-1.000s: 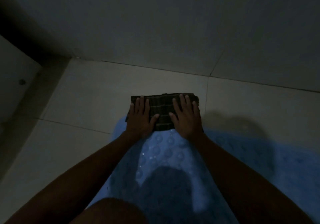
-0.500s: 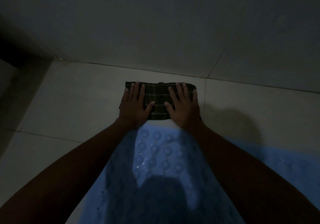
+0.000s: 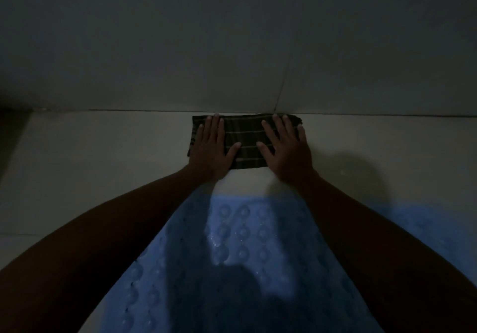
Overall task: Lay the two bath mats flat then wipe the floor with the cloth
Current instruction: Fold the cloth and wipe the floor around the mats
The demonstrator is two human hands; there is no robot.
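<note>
A dark folded cloth [image 3: 245,141] with pale stripes lies on the light floor tiles, its far edge against the foot of the wall. My left hand [image 3: 210,148] presses flat on the cloth's left part, fingers spread. On its right part my right hand [image 3: 285,149] lies flat in the same way. A blue bath mat [image 3: 242,232] with round suction bumps lies flat beneath my arms, a strip of bare tile between it and the cloth. A second blue mat surface [image 3: 423,224] shows at the right, in shadow.
A grey wall [image 3: 232,48] rises just beyond the cloth, with a tile joint running up from near my right fingertips. Light floor tiles [image 3: 103,157] spread to the left. A dark corner [image 3: 10,116] lies at the far left. The room is dim.
Both hands have pushed the cloth forward, off the mat's far edge and across the tile until it reaches the wall. The hands stay flat on it.
</note>
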